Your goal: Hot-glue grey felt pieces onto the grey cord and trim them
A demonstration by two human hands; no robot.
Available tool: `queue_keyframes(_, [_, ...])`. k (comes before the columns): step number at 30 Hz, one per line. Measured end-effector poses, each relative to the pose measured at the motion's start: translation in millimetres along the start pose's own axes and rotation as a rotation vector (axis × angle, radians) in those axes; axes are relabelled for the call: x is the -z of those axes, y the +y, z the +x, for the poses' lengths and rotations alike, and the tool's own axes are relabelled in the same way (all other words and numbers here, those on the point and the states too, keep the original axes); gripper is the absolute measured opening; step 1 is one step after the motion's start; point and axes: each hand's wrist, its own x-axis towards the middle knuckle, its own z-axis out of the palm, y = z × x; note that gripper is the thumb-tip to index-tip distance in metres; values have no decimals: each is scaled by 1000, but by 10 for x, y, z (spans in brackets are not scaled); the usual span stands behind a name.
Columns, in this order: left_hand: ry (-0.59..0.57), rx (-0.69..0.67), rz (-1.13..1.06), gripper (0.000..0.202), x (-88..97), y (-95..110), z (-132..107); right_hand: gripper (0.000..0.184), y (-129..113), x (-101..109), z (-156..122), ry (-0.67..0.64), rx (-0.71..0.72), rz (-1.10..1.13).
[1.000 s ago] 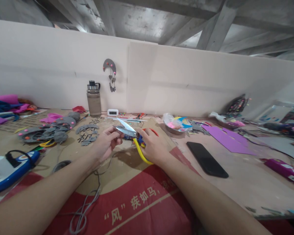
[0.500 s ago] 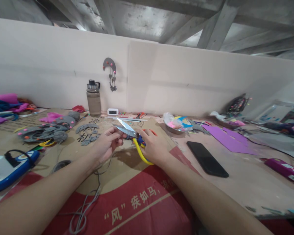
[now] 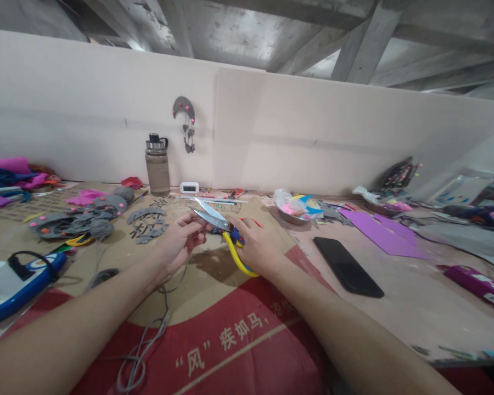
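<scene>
My right hand (image 3: 257,244) grips a pair of scissors (image 3: 214,219) with yellow and blue handles. Their blades are parted and point left and away from me. Close by, my left hand (image 3: 183,241) has its fingers pinched together just at and below the lower blade. Whatever lies between those fingers is too small or hidden to name. A thin grey cord (image 3: 164,312) runs up from a loose tangle on the cardboard towards the underside of my left hand. Several cut grey felt pieces (image 3: 150,225) lie beyond my left wrist.
Grey felt work with pink beads (image 3: 78,216) lies at left, near a blue-edged device (image 3: 24,291). A bottle (image 3: 157,167) and small digital clock (image 3: 189,187) stand behind. To the right are a metal bowl (image 3: 294,219), black phone (image 3: 348,267), purple sheet (image 3: 389,236) and magenta power strip (image 3: 477,285).
The scissor blades have closed slightly, the lower blade shifting a little. Both hands stay in nearly the same place.
</scene>
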Motion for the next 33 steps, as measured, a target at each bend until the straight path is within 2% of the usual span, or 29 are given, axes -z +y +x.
queue_keyframes(10, [4, 6, 10, 10, 3, -10, 6, 41, -10, 3, -8, 28, 0, 9])
queue_keyframes(22, [-10, -9, 15, 9, 9, -16, -2, 41, -10, -6, -4, 17, -14, -98])
queue_keyframes(28, [26, -60, -2, 15, 24, -30, 27, 41, -45, 57, 4, 46, 9, -79])
queue_keyframes(33, [8, -64, -25, 17, 44, -49, 36, 40, -45, 69, 1, 74, 23, -83])
